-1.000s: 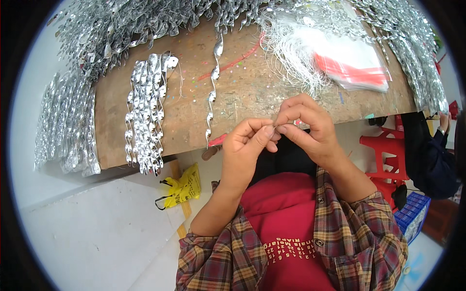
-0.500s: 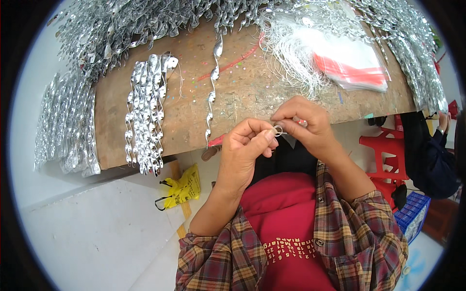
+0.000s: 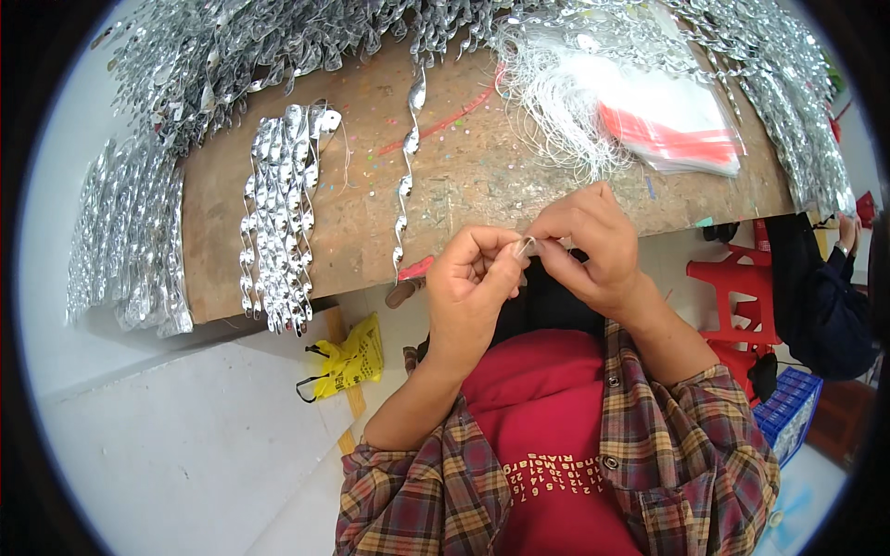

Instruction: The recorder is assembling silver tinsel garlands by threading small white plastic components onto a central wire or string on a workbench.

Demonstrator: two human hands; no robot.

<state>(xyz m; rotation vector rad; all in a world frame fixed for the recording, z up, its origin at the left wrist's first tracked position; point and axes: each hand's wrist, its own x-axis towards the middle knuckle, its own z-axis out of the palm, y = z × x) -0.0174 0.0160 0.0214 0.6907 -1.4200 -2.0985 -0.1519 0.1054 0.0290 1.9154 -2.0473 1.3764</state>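
Both hands meet in front of my chest, just off the table's near edge. My left hand (image 3: 475, 287) pinches a thin pale loop of string (image 3: 526, 246) between thumb and forefinger. The fingertips of my right hand (image 3: 593, 246) press on the same small loop from the other side. The rest of the string is hidden by my fingers. On the table, left of my hands, lies a single twisted silver strip (image 3: 406, 176), and farther left a bundle of silver spiral strips (image 3: 283, 204) hangs over the edge.
Silver strips pile along the table's back (image 3: 278, 46) and both ends. White strings (image 3: 575, 111) lie beside clear plastic bags with red bands (image 3: 677, 139). Below are a yellow bag (image 3: 350, 360), a red stool (image 3: 737, 292) and a blue crate (image 3: 788, 408). Another person's dark sleeve (image 3: 834, 296) is at right.
My right hand has turned slightly and its fingers have closed in on the loop. The loop looks narrower and more tilted. The things on the table have not moved.
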